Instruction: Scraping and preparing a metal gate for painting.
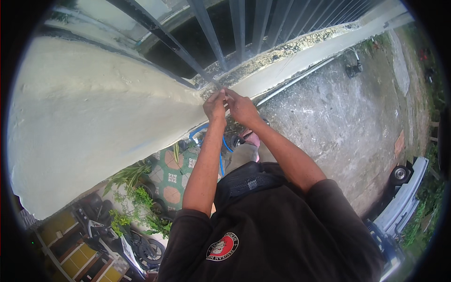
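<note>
My left hand (215, 108) and my right hand (243, 110) meet at the foot of a dark metal bar (181, 50), close to the wall corner. Both have bent fingers pinched together, with the fingertips almost touching. Whatever lies between them is too small and too covered to make out. Beneath the row of grey upright bars runs a ledge (286, 50) with worn, flaking, speckled paint. A thick cream-coloured wall (94, 101) stands directly left of my hands.
Below my arms hangs a blue hose (221, 162). Potted plants (141, 199) and a motorcycle (141, 249) stand at the lower left, near patterned floor tiles (171, 176). Rough concrete ground (329, 122) spreads to the right, with a vehicle (404, 202) at its edge.
</note>
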### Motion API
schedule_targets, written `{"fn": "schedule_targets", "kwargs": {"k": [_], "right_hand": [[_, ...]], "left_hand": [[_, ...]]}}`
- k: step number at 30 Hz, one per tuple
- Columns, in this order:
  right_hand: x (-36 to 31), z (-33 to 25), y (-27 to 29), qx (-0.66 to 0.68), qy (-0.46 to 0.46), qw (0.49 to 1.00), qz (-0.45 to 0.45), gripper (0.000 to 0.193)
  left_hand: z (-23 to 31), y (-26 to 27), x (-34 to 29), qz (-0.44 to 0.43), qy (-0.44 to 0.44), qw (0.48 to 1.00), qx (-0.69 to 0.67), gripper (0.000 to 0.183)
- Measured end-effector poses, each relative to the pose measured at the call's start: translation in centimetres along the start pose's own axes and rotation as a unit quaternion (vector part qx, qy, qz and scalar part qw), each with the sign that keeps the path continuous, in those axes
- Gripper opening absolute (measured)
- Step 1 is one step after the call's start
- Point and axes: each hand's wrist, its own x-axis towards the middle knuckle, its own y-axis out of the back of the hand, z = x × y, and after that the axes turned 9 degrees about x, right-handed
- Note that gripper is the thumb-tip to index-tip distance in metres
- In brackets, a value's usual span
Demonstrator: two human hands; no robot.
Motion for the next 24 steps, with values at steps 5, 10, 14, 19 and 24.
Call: {"fn": "schedule_targets", "kwargs": {"k": [5, 10, 14, 19, 24], "right_hand": [[1.2, -0.5, 1.3, -0.047, 0.004, 0.999, 0.028, 0.048], [0.0, 2.7, 0.2, 0.112, 0.032, 0.993, 0.006, 0.045], [0.2, 0.4, 1.1, 0.096, -0.027, 0.993, -0.059, 0.036], [1.9, 1.1, 1.7, -0.056, -0.044, 0.997, 0.029, 0.027], [2.0, -0.6, 0.1, -0.060, -0.116, 0.991, -0.002, 0.035]], "left_hand": [[-0.4, -1.7, 2.0, -0.001, -0.003, 1.000, 0.011, 0.032], [-0.6, -1.0, -0.3, -0.005, 0.003, 1.000, 0.027, 0.030], [0.4, 1.0, -0.8, 0.007, 0.016, 0.997, 0.072, 0.037], [0.9, 0.2, -1.9, -0.016, 0.042, 0.993, 0.111, 0.050], [0.0, 0.3, -1.2, -0.051, 0.053, 0.994, 0.080, 0.043]]}}
